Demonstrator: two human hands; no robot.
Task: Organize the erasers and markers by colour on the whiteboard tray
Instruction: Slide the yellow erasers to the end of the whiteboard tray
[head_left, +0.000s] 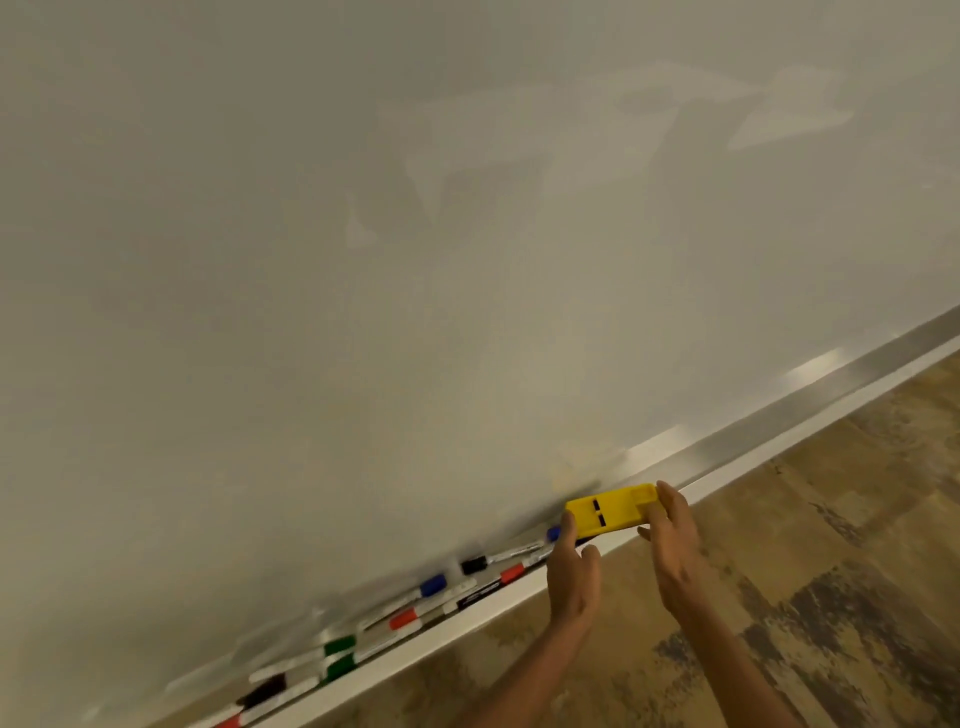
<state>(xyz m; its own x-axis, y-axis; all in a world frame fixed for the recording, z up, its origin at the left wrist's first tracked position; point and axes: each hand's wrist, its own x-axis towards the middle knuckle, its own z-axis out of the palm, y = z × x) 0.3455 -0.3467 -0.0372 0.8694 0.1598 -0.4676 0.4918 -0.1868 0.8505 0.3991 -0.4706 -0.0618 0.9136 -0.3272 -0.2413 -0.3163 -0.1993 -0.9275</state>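
A long whiteboard tray runs along the foot of a blank whiteboard. Along the tray, furthest left of the yellow eraser, lie black, green, red and blue capped markers in a loose row. The person's left hand pinches the eraser's left end just above the tray. Their right hand grips its right end, fingers curled round it. Patchy brown floor lies below.
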